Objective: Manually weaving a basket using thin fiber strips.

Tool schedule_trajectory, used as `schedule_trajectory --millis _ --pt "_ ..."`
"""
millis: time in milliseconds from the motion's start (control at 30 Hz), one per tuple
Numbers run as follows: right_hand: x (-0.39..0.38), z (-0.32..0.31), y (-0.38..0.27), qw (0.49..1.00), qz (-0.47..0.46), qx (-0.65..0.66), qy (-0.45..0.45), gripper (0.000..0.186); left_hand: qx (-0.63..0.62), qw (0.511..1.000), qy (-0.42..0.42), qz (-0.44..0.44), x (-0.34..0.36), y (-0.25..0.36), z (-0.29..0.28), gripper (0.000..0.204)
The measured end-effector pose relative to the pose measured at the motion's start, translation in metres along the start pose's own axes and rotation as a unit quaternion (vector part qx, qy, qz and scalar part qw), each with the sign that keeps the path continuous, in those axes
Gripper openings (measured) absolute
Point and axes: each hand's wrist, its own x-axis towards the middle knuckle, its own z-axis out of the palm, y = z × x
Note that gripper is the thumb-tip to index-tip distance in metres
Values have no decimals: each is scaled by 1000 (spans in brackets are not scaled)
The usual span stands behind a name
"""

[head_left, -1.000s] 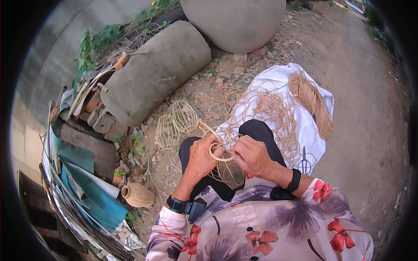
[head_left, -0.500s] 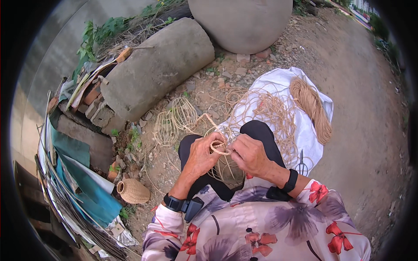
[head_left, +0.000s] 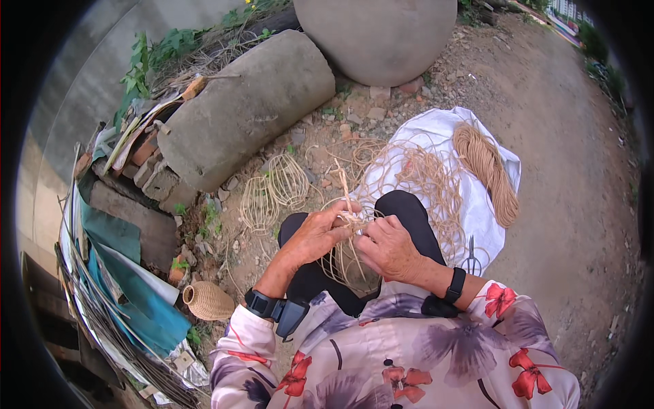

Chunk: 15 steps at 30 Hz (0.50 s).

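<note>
Between my knees stands an open frame of thin pale rods (head_left: pixel 351 267), its top hidden by my hands. My left hand (head_left: pixel 317 234) pinches the braided tan cord (head_left: pixel 343 183) at the top of the frame, and the cord's end sticks up past my fingers. Close beside it, my right hand (head_left: pixel 390 248) has its fingers curled in on the cord at the same spot; its fingertips are partly hidden. Loose tan cord (head_left: pixel 426 178) lies tangled on a white sack (head_left: pixel 477 242) beyond my right knee, along with a thick bundled hank (head_left: pixel 485 170).
Scissors (head_left: pixel 471 259) lie by the sack's near edge. Two similar bare frames (head_left: pixel 259 206) rest on the ground ahead at left. A finished woven vase (head_left: pixel 210 300) lies near my left elbow. Farther off are a concrete cylinder (head_left: pixel 248 109), a round slab (head_left: pixel 378 37) and a teal sheet (head_left: pixel 153 310).
The cord loop at my left hand has closed up, and its end now points upward. My left forearm has swung slightly left; my right hand has shifted a little nearer me.
</note>
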Motion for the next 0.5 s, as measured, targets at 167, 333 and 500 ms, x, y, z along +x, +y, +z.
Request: schedule_trajectory --millis 167,333,500 --pt "15 7 6 998 -35 -30 31 17 -85 996 6 -26 2 0 -11 42" --pt "11 -1 9 999 0 44 14 17 -40 999 17 -33 -4 -2 2 44" --pt "-22 -27 4 967 129 194 -101 15 25 995 88 34 -7 -10 15 45"
